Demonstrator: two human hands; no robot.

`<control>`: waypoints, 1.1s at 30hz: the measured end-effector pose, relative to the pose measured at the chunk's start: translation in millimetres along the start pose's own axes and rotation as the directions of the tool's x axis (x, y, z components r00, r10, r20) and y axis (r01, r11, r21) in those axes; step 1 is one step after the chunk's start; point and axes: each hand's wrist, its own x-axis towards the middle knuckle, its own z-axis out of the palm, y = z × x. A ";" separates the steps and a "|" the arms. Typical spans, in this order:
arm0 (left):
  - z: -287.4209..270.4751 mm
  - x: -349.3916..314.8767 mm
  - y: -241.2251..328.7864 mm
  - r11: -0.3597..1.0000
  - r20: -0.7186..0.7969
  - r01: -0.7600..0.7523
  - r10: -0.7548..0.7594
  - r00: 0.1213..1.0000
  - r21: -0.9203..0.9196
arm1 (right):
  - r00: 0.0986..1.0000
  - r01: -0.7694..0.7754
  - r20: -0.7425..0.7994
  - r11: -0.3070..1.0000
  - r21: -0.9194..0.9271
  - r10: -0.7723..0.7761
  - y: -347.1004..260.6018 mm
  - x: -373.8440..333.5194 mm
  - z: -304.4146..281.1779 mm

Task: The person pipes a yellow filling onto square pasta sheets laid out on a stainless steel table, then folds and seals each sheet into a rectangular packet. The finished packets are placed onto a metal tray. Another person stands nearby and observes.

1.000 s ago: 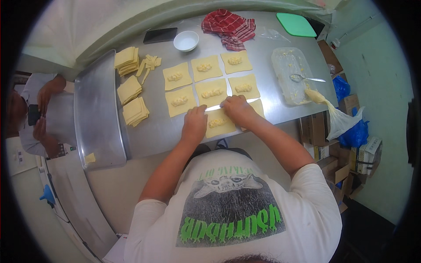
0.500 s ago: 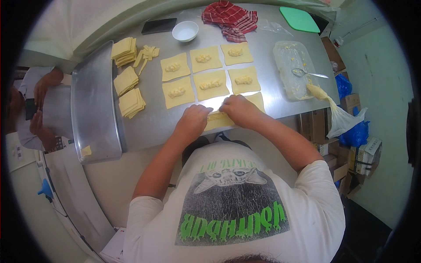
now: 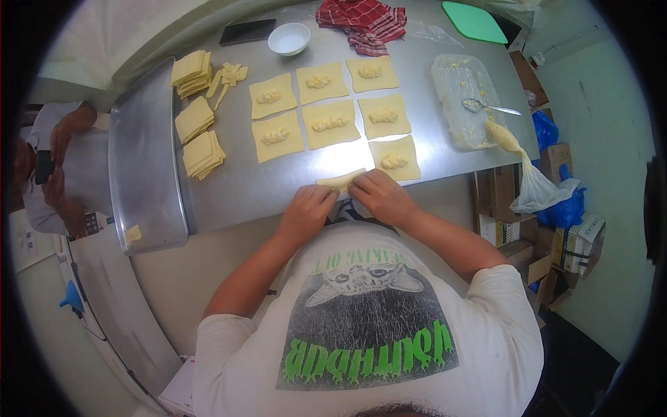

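At the near edge of the metal table, my left hand (image 3: 313,207) and my right hand (image 3: 382,196) grip the two ends of a folded piece of dough (image 3: 342,181). Both hands have their fingers closed on it, the fingertips partly hidden. Just right of my right hand lies a flat dough square (image 3: 403,151) with a lump of pale yellow filling (image 3: 394,161). Beyond my hands, several more filled squares, such as one dough square (image 3: 313,136), are set out in two rows.
Stacked dough squares (image 3: 203,154) and dough strips (image 3: 226,79) lie left, by a metal tray (image 3: 149,201). A white bowl (image 3: 289,39), dark flat object (image 3: 248,32) and red cloth (image 3: 361,24) are at the back. A plastic tub (image 3: 455,90), spoon (image 3: 497,109) and piping bag (image 3: 531,187) lie right.
The near dough sheet has been folded over its filling into a narrow roll. My hands have drawn slightly nearer to my body, and the square beside my right hand is now more exposed.
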 end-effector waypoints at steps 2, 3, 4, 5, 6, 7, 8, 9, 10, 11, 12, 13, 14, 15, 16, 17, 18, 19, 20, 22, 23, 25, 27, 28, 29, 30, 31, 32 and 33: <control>3.8 -2.0 3.2 0.999 -0.031 0.011 -0.010 0.999 0.030 | 1.000 0.001 -0.013 1.000 -0.017 -0.002 -2.5 -3.1 2.8; 5.1 -2.9 4.1 1.000 -0.030 0.009 -0.008 1.000 0.029 | 1.000 0.004 -0.026 0.999 -0.034 -0.005 -4.4 -5.0 4.1; 5.1 -3.1 5.5 0.999 -0.035 0.017 -0.016 0.999 0.041 | 1.000 0.002 -0.025 0.999 -0.034 -0.003 -6.4 -7.5 5.6; 5.2 -3.4 7.1 0.998 -0.039 0.025 -0.023 0.999 0.053 | 1.000 -0.002 -0.015 0.998 -0.068 0.001 -8.8 -10.4 7.0; 5.6 -4.0 10.0 0.998 -0.037 0.024 -0.022 0.999 0.051 | 1.000 -0.005 -0.005 0.995 -0.103 0.004 -11.3 -13.3 8.4; 5.8 -5.0 13.8 0.995 -0.025 0.044 -0.042 0.999 0.092 | 1.000 -0.007 -0.006 0.995 -0.102 0.006 -14.3 -15.6 9.7; 6.1 -6.5 17.1 0.989 -0.014 0.064 -0.063 0.998 0.132 | 0.999 -0.029 0.013 0.991 -0.130 0.031 -17.3 -18.0 11.1; 6.8 -8.6 19.3 0.989 -0.012 0.063 -0.062 0.998 0.131 | 0.998 -0.050 0.031 0.986 -0.159 0.056 -19.4 -20.4 12.5; 7.0 -10.2 21.3 0.981 0.004 0.044 -0.046 0.999 0.191 | 0.998 -0.053 0.030 0.986 -0.159 0.058 -20.2 -23.1 14.2; 7.0 -11.6 23.2 0.968 0.020 0.024 -0.030 0.999 0.250 | 0.999 -0.044 0.020 0.983 -0.176 0.049 -20.4 -26.4 16.2; 6.8 -12.5 24.9 0.968 0.022 0.022 -0.028 0.999 0.250 | 0.999 -0.036 0.010 0.980 -0.194 0.039 -20.2 -28.9 17.1; 5.9 -12.7 27.2 0.956 0.036 0.026 -0.038 0.999 0.291 | 0.999 -0.038 0.009 0.980 -0.194 0.041 -18.9 -30.4 17.0; 4.8 -12.8 29.9 0.943 0.049 0.029 -0.048 0.998 0.331 | 0.999 -0.035 0.008 0.983 -0.181 0.037 -17.0 -31.6 16.7; 3.6 -13.5 34.7 0.943 0.050 0.027 -0.046 0.998 0.331 | 0.999 -0.031 0.007 0.985 -0.167 0.033 -16.2 -32.4 16.5; 1.5 -11.9 40.5 0.947 0.000 0.045 -0.047 0.999 0.318 | 0.999 -0.033 0.006 0.985 -0.169 0.034 -17.2 -32.6 15.1; 0.9 -10.6 43.2 0.951 -0.050 0.062 -0.049 0.998 0.305 | 0.999 -0.047 -0.015 0.988 -0.148 0.046 -19.9 -32.3 13.0; 2.3 -8.0 40.6 0.951 -0.050 0.060 -0.047 0.998 0.304 | 0.998 -0.061 -0.036 0.990 -0.126 0.057 -21.4 -31.7 12.2; 4.4 -5.2 37.2 0.974 -0.009 0.041 -0.040 0.999 0.224 | 0.998 -0.063 -0.035 0.990 -0.126 0.059 -22.3 -31.1 14.6; 6.4 -4.1 35.1 0.990 0.032 0.026 -0.031 0.999 0.142 | 0.998 -0.068 -0.016 0.993 -0.097 0.067 -22.4 -30.1 19.1; 10.4 -5.6 32.5 0.990 0.051 0.016 -0.023 0.998 0.142 | 0.997 -0.074 0.002 0.995 -0.069 0.074 -22.1 -31.6 24.6; 11.8 -6.2 30.6 0.989 0.070 0.006 -0.016 0.997 0.145 | 0.997 -0.073 0.013 0.994 -0.077 0.075 -22.0 -32.4 26.4; 11.7 -10.6 30.8 0.987 0.093 -0.019 0.004 0.996 0.158 | 0.997 -0.073 0.023 0.994 -0.085 0.075 -21.3 -34.6 30.8; 10.7 -12.8 29.9 0.985 0.116 -0.043 0.023 0.993 0.170 | 1.000 -0.030 0.002 0.987 -0.157 0.031 -19.8 -38.1 34.0; 9.1 -12.5 29.2 0.987 0.143 -0.038 0.015 0.990 0.158 | 1.000 -0.027 0.002 0.987 -0.157 0.028 -20.0 -37.2 31.3; 7.7 -12.8 28.3 0.989 0.170 -0.032 0.007 0.985 0.147 | 0.999 -0.047 0.019 0.992 -0.116 0.050 -20.0 -36.5 27.7; 7.8 -17.6 26.9 0.988 0.168 -0.030 0.005 0.986 0.148 | 0.997 -0.068 0.036 0.995 -0.075 0.071 -20.1 -35.5 23.8; 7.6 -22.5 25.8 0.988 0.098 -0.044 0.030 0.995 0.150 | 0.997 -0.067 0.036 0.995 -0.077 0.070 -20.9 -36.8 20.3; 8.5 -25.5 24.3 0.987 0.027 -0.058 0.054 0.998 0.153 | 0.997 -0.072 -0.020 0.992 -0.107 0.070 -23.3 -39.2 17.0; 11.0 -26.1 21.8 0.987 0.025 -0.058 0.055 0.998 0.153 | 0.995 -0.079 -0.076 0.988 -0.136 0.069 -24.3 -39.4 14.5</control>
